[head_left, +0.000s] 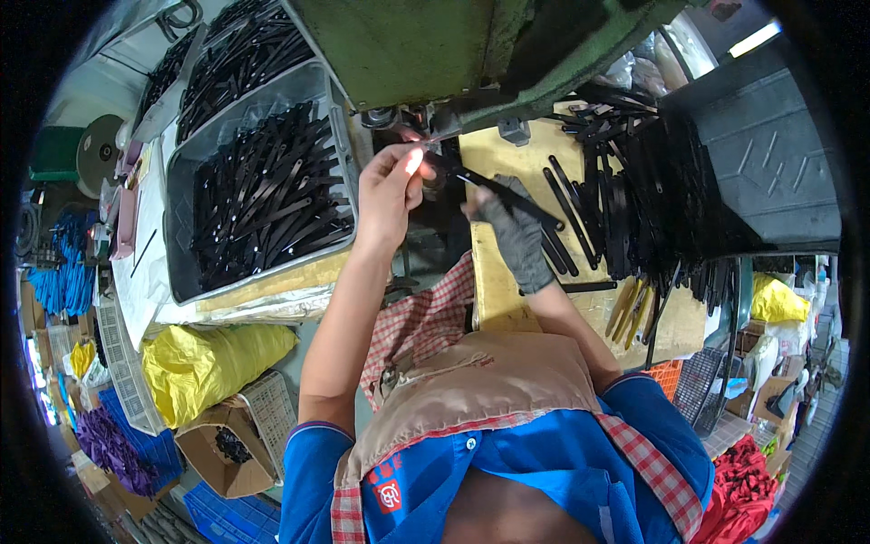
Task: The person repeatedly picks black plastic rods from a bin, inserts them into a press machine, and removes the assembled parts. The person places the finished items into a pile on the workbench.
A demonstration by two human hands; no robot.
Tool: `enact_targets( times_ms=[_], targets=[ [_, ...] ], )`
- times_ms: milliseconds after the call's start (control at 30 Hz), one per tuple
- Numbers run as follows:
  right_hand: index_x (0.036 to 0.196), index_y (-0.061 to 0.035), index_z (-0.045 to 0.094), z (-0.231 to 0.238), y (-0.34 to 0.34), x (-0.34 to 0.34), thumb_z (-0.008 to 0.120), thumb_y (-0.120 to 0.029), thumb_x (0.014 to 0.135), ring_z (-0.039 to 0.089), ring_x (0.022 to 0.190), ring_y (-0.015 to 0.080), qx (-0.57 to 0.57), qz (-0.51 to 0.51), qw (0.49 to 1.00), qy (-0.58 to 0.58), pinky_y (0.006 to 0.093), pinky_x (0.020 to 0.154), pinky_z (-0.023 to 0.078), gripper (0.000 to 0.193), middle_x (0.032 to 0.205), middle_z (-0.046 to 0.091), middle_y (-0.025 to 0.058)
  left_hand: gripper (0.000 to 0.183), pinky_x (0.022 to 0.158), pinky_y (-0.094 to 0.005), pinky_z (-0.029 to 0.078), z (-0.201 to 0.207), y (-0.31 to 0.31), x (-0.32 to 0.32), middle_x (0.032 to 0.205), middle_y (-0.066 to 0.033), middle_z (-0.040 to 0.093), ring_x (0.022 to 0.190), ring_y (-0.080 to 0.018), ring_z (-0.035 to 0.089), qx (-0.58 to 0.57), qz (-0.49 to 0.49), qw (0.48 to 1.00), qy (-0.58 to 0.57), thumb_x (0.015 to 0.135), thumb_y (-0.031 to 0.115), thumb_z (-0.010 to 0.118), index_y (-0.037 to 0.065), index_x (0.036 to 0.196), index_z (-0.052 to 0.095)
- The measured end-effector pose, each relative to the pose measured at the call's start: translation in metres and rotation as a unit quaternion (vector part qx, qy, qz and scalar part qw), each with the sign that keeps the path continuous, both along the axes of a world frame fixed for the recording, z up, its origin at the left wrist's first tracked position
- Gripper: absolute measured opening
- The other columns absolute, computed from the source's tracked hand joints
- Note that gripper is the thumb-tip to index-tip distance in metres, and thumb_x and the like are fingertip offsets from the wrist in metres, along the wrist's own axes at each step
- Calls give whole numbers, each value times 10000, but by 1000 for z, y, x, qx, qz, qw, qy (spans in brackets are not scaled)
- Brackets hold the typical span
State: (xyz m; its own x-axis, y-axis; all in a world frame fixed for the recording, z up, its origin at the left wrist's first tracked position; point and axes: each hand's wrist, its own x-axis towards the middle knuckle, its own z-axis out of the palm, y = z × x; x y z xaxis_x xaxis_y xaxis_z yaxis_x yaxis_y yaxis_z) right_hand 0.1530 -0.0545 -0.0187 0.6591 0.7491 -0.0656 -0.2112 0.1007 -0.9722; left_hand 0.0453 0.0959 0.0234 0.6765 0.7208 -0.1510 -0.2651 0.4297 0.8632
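Note:
Under the green press-like machine (408, 54), my bare left hand (388, 195) is closed in a pinch at the far end of a long black strip (535, 210). What its fingertips hold is too small to make out. In a grey glove, my right hand (515, 238) grips the same strip from below, its fingers partly hidden by it. The strip slants from the machine down to the right. Several loose black strips (564, 195) lie on the yellowish worktop (497, 304) just right of my gloved hand.
A grey bin (174, 240) full of black strips stands on the left. At the right, a tipped dark grey bin (770, 154) spills a heap of strips (634, 181) onto the worktop. Yellow-handled pliers (625, 308) lie near its front edge. A yellow sack (213, 363) sits lower left.

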Motion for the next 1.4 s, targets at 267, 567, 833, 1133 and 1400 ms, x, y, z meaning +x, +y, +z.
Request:
enact_targets(
  times_ms=[267,567,833,1133,1400],
  targets=[
    [991,-31,598,-22,-103,87,713,-375,731,625,921,347,-436,101,715,-537,430,804,506,446,992,617,203,102,399,-189,237,-20,25,14,696,-54,600,451,-31,362,-18,-62,997,40,903,116,614,28,861,585],
    [926,-27,622,-24,-79,88,585,-253,856,654,704,306,-331,94,773,-533,403,641,515,239,765,649,156,209,401,-194,207,-43,-20,-18,653,-4,520,444,-33,316,-84,99,990,51,957,225,553,23,961,608],
    [856,-48,605,53,-51,16,626,-288,908,501,439,56,-201,180,957,-111,206,410,397,246,561,559,-3,374,450,-245,235,-59,-82,-12,563,21,386,457,-100,300,-227,-74,967,83,1001,391,413,99,786,501],
    [835,-46,586,37,-45,8,606,-247,918,493,433,66,-198,151,967,-45,209,392,380,218,553,544,7,437,417,-220,167,-52,-94,-30,524,83,325,442,-28,240,-94,-70,985,122,998,408,435,46,845,627],
    [825,-45,579,51,-35,2,625,-268,904,472,428,61,-180,156,971,-25,204,390,368,240,549,529,5,353,424,-201,253,-46,-108,-34,572,73,460,462,-12,338,-32,-64,989,126,995,343,483,66,814,605]
  ],
)
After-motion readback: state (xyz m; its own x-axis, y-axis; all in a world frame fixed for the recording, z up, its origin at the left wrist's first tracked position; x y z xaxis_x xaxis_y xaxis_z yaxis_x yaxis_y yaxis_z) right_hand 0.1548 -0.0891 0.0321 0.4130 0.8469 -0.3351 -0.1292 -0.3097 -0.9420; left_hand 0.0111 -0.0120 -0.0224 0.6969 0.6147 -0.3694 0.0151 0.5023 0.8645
